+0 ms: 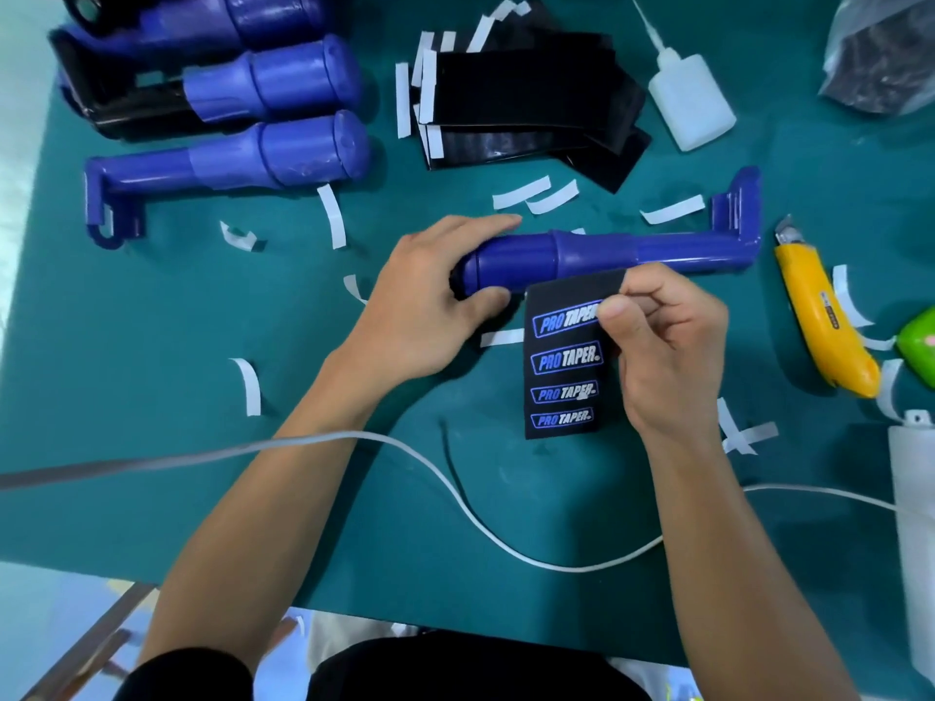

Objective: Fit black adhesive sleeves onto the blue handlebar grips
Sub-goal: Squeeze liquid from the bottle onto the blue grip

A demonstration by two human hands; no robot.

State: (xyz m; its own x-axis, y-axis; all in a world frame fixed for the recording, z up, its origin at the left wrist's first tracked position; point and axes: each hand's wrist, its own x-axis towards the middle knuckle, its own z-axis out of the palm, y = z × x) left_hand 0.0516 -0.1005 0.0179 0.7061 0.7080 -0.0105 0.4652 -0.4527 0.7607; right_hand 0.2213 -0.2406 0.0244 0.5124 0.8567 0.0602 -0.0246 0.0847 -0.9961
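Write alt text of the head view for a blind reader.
The left hand grips the thick end of a blue handlebar grip on a green mat, while the right hand pinches a black sleeve printed PRO TAPER beside it. Spare blue grips, stacked black sleeves, white paper strips, a white bottle and a yellow knife lie around.

I can read only one brand: "PRO TAPER", printed four times down the black sleeve (pixel 566 369), each in a blue-outlined badge with "PRO" in blue and "TAPER" in white. The fingers (pixel 652 290) of my right hand (pixel 668 351) cover the end of the top badge. The small label on the yellow knife (pixel 819 321) is too blurred to read.
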